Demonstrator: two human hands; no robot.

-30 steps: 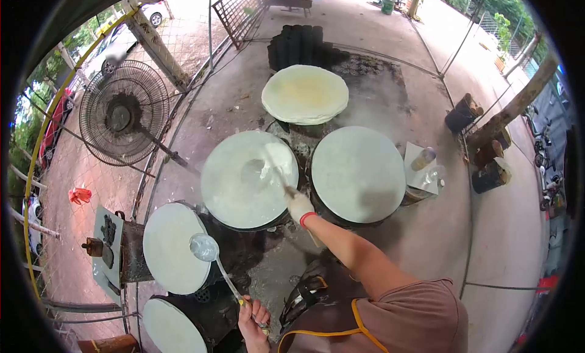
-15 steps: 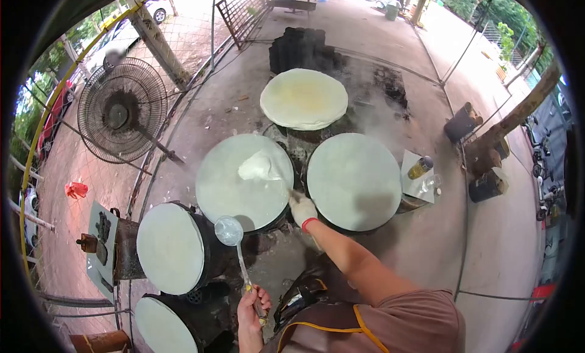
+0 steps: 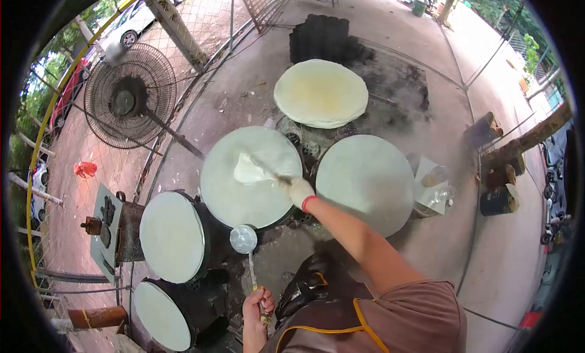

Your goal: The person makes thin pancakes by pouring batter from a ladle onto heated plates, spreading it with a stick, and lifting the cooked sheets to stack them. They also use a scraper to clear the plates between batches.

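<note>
White batter (image 3: 248,169) lies in a wet patch on the upper part of the centre round griddle (image 3: 244,200). Right hand (image 3: 300,191), gloved, grip closed around a spreader (image 3: 268,170) whose blade touches the patch. Left hand (image 3: 257,304) fist-closed on a ladle (image 3: 244,239), bowl held low, off the griddle. Judgement: sweep flat, even pressure, outward to rim before batter sets.
</note>
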